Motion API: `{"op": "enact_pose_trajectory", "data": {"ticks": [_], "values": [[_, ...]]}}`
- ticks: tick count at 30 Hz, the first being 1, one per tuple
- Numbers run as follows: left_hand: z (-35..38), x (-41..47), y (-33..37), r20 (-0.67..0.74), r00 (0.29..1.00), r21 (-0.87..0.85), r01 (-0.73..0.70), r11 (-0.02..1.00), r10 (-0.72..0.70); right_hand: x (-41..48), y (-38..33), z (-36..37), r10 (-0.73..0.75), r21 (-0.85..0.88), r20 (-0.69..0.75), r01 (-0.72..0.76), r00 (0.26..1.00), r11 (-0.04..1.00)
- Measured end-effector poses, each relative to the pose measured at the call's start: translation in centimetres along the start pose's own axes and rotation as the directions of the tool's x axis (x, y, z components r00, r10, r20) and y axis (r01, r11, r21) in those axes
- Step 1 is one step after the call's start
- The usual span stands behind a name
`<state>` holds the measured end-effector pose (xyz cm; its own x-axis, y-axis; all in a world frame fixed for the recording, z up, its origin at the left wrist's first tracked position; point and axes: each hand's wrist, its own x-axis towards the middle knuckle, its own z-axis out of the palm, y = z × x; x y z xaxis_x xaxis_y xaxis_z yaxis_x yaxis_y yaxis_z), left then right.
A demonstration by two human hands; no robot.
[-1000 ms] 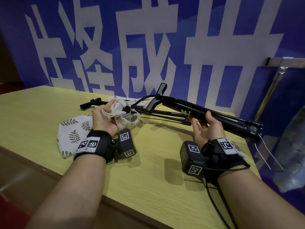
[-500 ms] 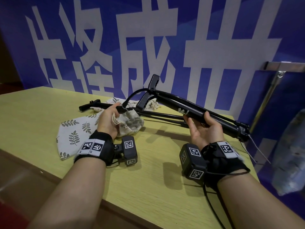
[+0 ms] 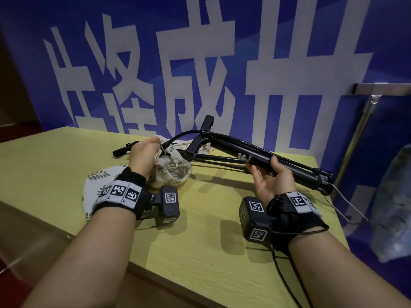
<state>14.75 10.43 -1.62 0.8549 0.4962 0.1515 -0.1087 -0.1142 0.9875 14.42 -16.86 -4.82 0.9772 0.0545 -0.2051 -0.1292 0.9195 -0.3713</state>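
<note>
Tripod (image 3: pixel 262 155): folded, black, held clear of the worktop (image 3: pixel 200 230), to the right of the drawstring pouch (image 3: pixel 173 172) and a little beyond it.
Long axis: slants down from the end near the pouch to the far end. The head with the phone clamp (image 3: pixel 208 122) stands just above and behind the pouch. The feet lie well to the pouch's right, past the worktop edge.
Right hand (image 3: pixel 272 181): palm up under the tubes near mid-length, thumb hooked over the top, grasping the tripod. It is well apart from the pouch, on its right.
Left hand (image 3: pixel 142 156): at the pouch, fingers curled round its gathered mouth and cord, gripping it.
Cable (image 3: pixel 184 134): arcs from the head down to the pouch mouth. Whether the left hand also pinches its plug cannot be made out.
Nearer hand: the left hand is at the pouch, and the right hand carries the tripod.
Governing relation: the head points toward the pouch but passes above its mouth, which is bunched rather than spread.
Assessment: the next move likely calls for spreading the mouth and lowering the head in line with it.
Risk: the clamp and cable may snag on the cloth.
</note>
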Motion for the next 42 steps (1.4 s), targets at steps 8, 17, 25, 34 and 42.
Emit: {"op": "enact_pose_trajectory", "data": {"ticks": [8,17,25,34,42], "values": [[-0.8,-0.6,3.8,0.124,0.990,0.418,-0.111,0.902,0.064,0.2,-0.3,-0.2,0.016,0.067,-0.056,-0.012,0.998,0.998],[-1.0,-0.9,5.1,0.085,0.989,0.376,-0.145,0.915,0.122,-0.2,-0.8,-0.2,0.003,0.090,-0.084,0.005,0.996,0.996],[0.8,-1.5,5.3,0.140,0.990,0.188,-0.012,0.982,-0.015,-0.8,-1.0,0.3,0.021,0.096,-0.041,-0.017,0.999,0.995],[1.7,-1.7,4.8,0.284,0.949,-0.025,0.154,0.988,-0.140,-0.8,-0.5,0.6,0.029,-0.032,0.071,-0.026,0.997,0.999],[1.9,-2.0,5.7,0.377,0.922,-0.289,0.213,0.933,-0.094,-0.8,0.2,0.7,0.027,-0.171,0.125,-0.006,0.992,0.985]]}}
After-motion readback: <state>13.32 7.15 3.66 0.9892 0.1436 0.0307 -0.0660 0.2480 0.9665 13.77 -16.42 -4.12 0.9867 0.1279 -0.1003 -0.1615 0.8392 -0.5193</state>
